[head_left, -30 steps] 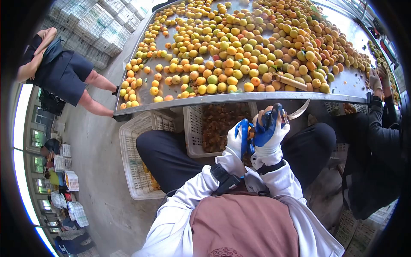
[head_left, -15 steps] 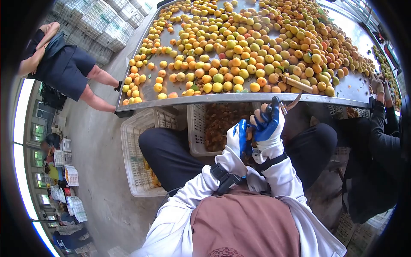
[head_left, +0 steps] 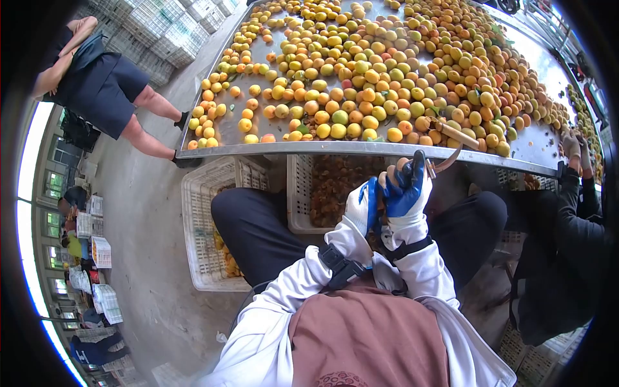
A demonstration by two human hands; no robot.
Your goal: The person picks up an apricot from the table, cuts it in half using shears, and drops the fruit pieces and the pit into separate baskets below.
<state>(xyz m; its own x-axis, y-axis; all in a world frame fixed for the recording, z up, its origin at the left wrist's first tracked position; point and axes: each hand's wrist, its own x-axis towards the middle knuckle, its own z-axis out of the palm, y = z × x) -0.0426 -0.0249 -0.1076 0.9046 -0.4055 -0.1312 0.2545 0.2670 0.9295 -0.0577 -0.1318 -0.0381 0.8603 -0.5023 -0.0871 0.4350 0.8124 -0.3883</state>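
Both my hands wear white gloves with blue-coated palms and are raised close together, just below the near table edge. My right hand [head_left: 407, 187] is closed, some fingertips bare, around a curved knife [head_left: 449, 160]; its metal blade juts out toward the table rim and its grip is hidden. Right beside it, my left hand [head_left: 362, 208] is curled, and what lies in its fingers cannot be made out. Apricots [head_left: 354, 130] in yellow, green and orange cover the metal table [head_left: 271, 149]. A wooden handle [head_left: 456, 134] lies among them near the edge.
Below the table stand a white crate [head_left: 193, 248] with yellow pieces and another crate [head_left: 298, 216] of brownish-orange pieces. A person in shorts [head_left: 97, 84] stands at left; another person's dark sleeve [head_left: 574, 213] reaches to the table at right. Stacked crates [head_left: 155, 32] rise behind.
The view has shifted slightly, so the table and apricots appear a little further right and lower. My hands keep nearly the same pose, close together with the blade pointing out.
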